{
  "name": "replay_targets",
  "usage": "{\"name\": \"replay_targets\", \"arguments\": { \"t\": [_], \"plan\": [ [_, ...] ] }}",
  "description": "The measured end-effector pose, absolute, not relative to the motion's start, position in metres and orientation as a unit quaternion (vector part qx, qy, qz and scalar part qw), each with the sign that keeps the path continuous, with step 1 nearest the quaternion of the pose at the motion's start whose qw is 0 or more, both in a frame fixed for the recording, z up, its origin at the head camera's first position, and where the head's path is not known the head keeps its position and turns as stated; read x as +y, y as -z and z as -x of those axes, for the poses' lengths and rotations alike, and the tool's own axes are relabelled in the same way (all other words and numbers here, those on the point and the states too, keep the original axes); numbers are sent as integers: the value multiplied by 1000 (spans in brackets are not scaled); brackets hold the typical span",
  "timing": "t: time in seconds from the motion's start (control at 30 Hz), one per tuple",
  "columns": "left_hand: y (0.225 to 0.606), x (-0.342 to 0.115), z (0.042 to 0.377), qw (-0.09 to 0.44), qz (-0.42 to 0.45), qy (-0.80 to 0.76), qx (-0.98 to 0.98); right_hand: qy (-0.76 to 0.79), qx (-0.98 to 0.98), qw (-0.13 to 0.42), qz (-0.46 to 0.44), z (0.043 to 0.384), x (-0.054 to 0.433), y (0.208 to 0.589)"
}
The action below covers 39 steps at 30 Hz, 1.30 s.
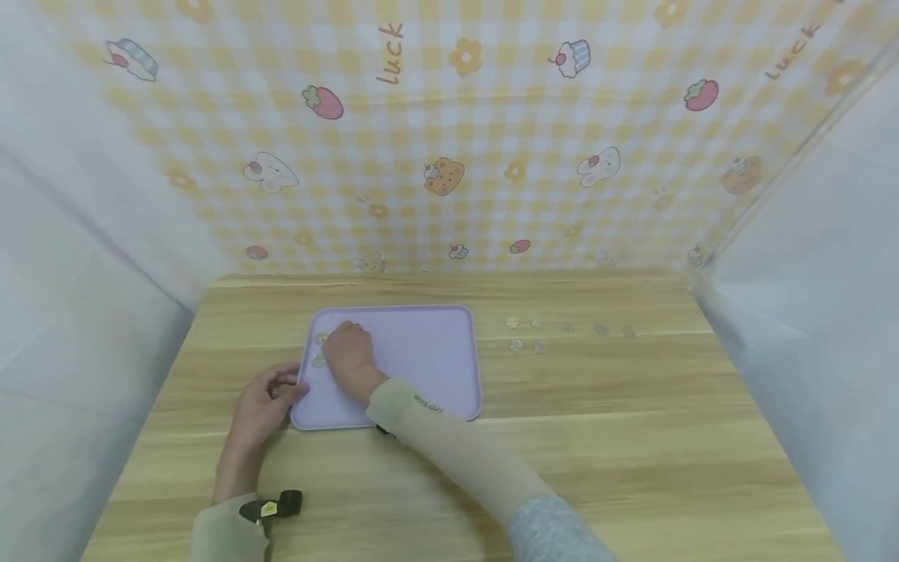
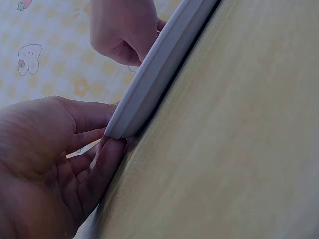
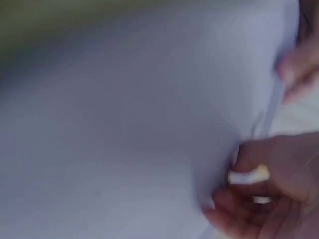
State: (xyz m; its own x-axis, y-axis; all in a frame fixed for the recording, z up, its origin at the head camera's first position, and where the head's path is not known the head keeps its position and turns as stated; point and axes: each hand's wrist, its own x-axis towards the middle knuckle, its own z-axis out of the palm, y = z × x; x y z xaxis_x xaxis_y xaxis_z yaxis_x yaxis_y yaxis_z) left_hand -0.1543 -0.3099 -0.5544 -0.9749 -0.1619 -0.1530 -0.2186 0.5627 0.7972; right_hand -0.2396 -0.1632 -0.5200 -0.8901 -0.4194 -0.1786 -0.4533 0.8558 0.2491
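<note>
Near its front left corner, the lilac tray [image 1: 421,359] is gripped by my left hand [image 1: 260,406], thumb and fingers pinching the rim [image 2: 130,107]. My right hand [image 1: 349,355] reaches over the tray's left part, fingers curled down close to its floor. In the right wrist view that hand [image 3: 269,189] is blurred, and I cannot tell whether a disc sits between its fingertips. Beside its knuckles lie a small clear disc [image 1: 321,338] and, just nearer, another clear disc [image 1: 319,361], both along the tray's left rim.
Right of the tray, several small clear discs [image 1: 516,345] lie on the wooden table [image 1: 597,437] in two rows. Behind the table hangs a yellow checked cloth [image 1: 492,140]. White sheets [image 1: 808,257] close off both sides.
</note>
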Motion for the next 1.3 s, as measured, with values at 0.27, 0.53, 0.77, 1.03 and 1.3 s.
{"name": "replay_targets", "arguments": {
  "t": [0.27, 0.53, 0.77, 1.03, 1.3],
  "plan": [
    [553, -313, 154, 25, 107, -455, 884, 86, 967, 150, 185, 266, -147, 517],
    [551, -311, 155, 35, 109, -464, 878, 123, 964, 168, 166, 270, -144, 521],
    [551, -311, 154, 36, 116, -469, 875, 156, 962, 164, 152, 266, -140, 525],
    [550, -310, 153, 31, 118, -462, 878, 141, 962, 142, 183, 266, -125, 522],
    [552, -306, 155, 38, 129, -462, 877, 124, 960, 148, 203, 274, -119, 526]
  ]
}}
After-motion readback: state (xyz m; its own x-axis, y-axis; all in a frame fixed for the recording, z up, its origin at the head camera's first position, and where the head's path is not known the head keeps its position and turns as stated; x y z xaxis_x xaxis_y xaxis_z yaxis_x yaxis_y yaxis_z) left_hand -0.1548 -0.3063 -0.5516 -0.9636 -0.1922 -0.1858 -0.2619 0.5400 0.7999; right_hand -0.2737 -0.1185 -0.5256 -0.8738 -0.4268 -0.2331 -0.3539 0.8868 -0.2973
